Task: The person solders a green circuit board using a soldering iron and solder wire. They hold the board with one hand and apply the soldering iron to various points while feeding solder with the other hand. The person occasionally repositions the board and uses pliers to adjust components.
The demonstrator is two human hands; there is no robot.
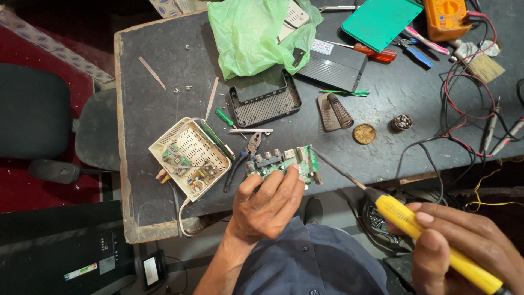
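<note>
The person's left hand [267, 205] rests its fingers on a green circuit board [284, 163] and presses it down near the front edge of the dark table [153, 114]. Its grip is not closed around the board; the fingers just lie on top of it. The right hand [464, 246] has a tight grip around the yellow handle of a soldering iron [404, 218]. The thin metal tip of the iron points at the right end of the board and looks very close to it.

Just left of the board lie small pliers [248, 150] with dark handles. Further left sits an open white plastic case [188, 158] with small parts and wires inside. Behind the board is an empty black case half [265, 101], and behind that a green plastic bag [251, 35]. To the right of the board are a coiled metal iron stand [335, 112] and a small round tin [364, 133]. At the far right corner sit an orange meter [446, 16] with red and black wires, a flat green box [382, 19] and a red-handled screwdriver [374, 53].
</note>
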